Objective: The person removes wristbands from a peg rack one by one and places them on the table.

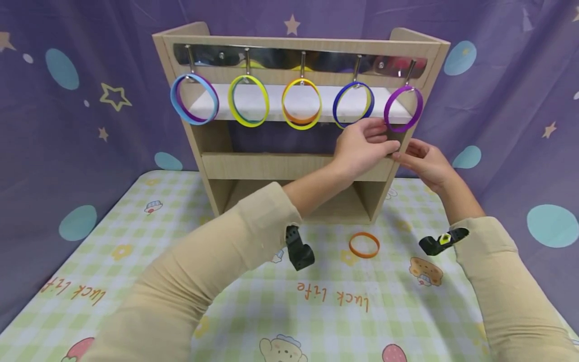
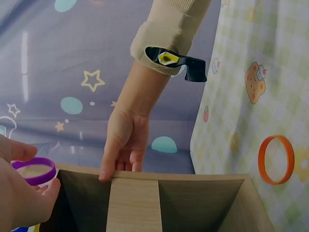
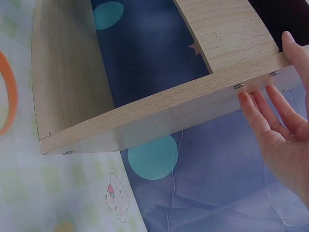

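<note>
A purple wristband (image 1: 419, 113) hangs from the rightmost hook of the wooden rack (image 1: 262, 167). My left hand (image 1: 362, 148) is at its lower left side, index fingertip by the band and thumb below it. In the left wrist view the purple band (image 2: 42, 179) shows between that thumb and the fingers; whether they touch it I cannot tell. My right hand (image 1: 427, 163) holds the front edge of the rack's right side panel, its thumb at the front edge and its fingertips on the outer face. An orange wristband (image 1: 352, 250) lies on the tablecloth in front of the rack.
Coloured wristbands hang on the other hooks: light blue and purple (image 1: 174, 98), yellow and teal (image 1: 230, 100), yellow and orange (image 1: 283, 100), dark blue and yellow (image 1: 335, 108). A metal strip (image 1: 276, 58) bears the hooks. Beneath lies a checked tablecloth (image 1: 253, 306); a purple curtain (image 1: 104, 30) hangs behind.
</note>
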Demonstrator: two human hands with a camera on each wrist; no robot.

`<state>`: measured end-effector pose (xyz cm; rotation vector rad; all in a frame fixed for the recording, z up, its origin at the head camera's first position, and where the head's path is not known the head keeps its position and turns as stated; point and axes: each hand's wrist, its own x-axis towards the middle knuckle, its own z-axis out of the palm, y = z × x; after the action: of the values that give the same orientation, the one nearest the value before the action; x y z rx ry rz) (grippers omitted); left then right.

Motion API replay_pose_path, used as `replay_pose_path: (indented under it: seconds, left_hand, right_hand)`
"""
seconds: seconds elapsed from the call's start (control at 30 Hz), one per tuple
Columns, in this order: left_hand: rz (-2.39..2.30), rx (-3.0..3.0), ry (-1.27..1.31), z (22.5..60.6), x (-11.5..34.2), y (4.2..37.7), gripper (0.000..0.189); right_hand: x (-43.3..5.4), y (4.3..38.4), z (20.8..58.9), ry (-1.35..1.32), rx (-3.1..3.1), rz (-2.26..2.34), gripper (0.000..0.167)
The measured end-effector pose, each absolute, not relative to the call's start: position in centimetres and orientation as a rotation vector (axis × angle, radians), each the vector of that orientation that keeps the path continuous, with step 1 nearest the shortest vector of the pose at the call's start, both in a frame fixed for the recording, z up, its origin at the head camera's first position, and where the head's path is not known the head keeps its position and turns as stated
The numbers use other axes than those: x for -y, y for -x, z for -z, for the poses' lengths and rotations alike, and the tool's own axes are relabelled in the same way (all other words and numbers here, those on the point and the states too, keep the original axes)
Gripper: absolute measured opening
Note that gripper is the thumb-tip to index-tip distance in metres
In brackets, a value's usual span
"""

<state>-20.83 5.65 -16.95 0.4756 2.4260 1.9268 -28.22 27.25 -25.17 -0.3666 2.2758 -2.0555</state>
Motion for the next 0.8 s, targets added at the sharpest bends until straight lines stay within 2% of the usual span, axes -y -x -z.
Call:
replay_pose_path:
  seconds: [0.3,0.47,0.7,0.8]
  left_hand:
    - [-2.148,-2.429,-0.466,17.2,-6.7,20.5,0.030]
    - [-2.200,-2.501,-0.428,17.3,-7.3,20.2,0.025]
    - [-2.229,-2.567,-0.434,16.9,-7.7,19.7,0.018]
    - [-2.242,-2.553,-0.426,16.6,-7.7,19.5,0.017]
  right_hand:
    - [-27.3,28.1,25.1,0.349,-2.284,2.061,0.052]
    - [-27.3,28.1,25.1,0.317,-2.316,2.033,0.059]
    - [-27.4,28.2,25.3,0.315,-2.334,2.027,0.048]
    - [-27.4,28.1,25.3,0.315,-2.345,2.014,0.049]
